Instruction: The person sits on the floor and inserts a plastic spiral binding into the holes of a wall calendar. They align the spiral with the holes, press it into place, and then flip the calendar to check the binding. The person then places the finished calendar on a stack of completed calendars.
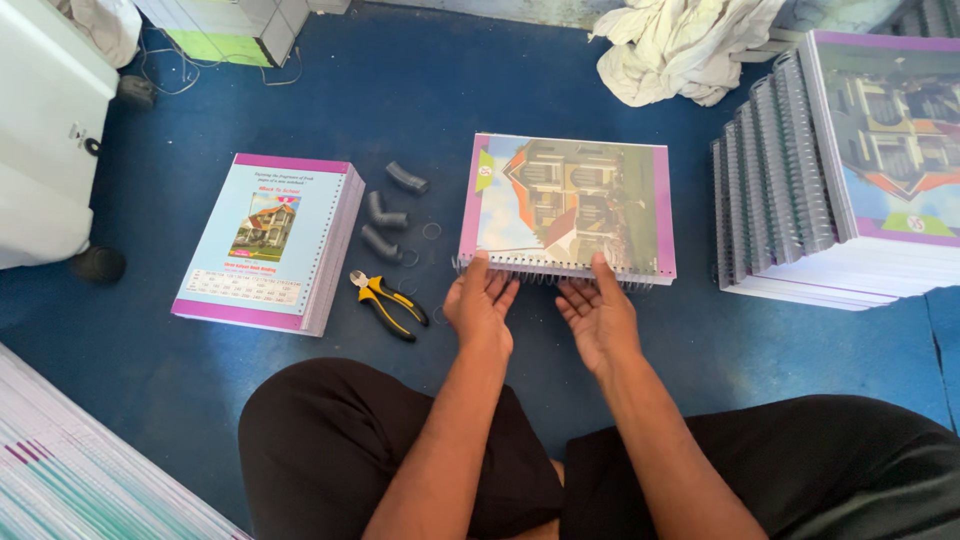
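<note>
**Now: wire binding at the near edge of a notebook**

Seated cross-legged on blue floor point(420, 90), both hands at the near edge of one notebook point(567, 205) lying flat straight ahead, cover up, house picture showing. Wire comb point(550, 270) along that near edge, loops poking out toward the knees.

Left hand point(480, 305): palm up, fingers loosely spread, fingertips touching the wire comb. Nothing gripped.
Right hand point(598, 318): palm up too, fingers fairly close together, tips against the same edge further right. Nothing gripped.

Progress, judged from layout only:
- Done: tall pile of wire-bound books point(800, 190) far right, spines facing left.
- In hand: the single notebook, comb seated in the holes; whether loops are closed cannot be told.
- Left: stack of punched, unbound books point(270, 240) to the left, holes visible down its right edge, no wire in them.

Nearby: yellow-handled pliers point(388, 303) just left of the left hand, untouched. Three short grey tube pieces point(385, 215) beyond the pliers. Crumpled white cloth point(680, 45) at top.
</note>
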